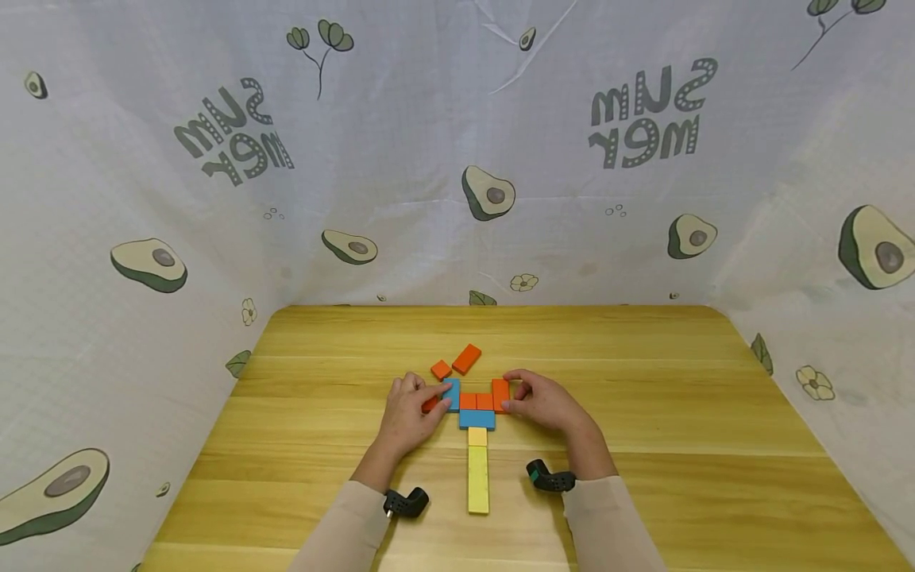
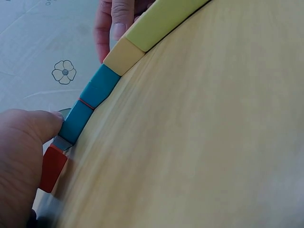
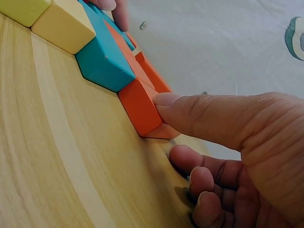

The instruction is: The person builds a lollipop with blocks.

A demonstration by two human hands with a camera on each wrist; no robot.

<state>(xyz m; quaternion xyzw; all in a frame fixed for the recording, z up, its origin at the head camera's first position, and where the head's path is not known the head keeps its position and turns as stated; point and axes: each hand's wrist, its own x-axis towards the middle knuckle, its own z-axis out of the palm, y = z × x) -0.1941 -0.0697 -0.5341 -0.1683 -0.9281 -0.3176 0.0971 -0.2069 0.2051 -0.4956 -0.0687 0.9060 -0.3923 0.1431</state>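
Note:
Flat toy blocks lie joined in a pattern on the table. My left hand pinches an upright-lying blue block by its two ends, at the pattern's left side. A red-orange block lies partly hidden under that hand. On the right side, my right hand pinches an orange block between thumb and index finger, its other fingers curled. Between these blocks sit two small orange squares, above a crosswise blue block. A pale yellow square and a long yellow-green block run below it.
Beyond the pattern lie a loose orange rectangle and a small orange square. The wooden table ends at a white avocado-print curtain, which also hangs along both sides. Each wrist wears a black camera.

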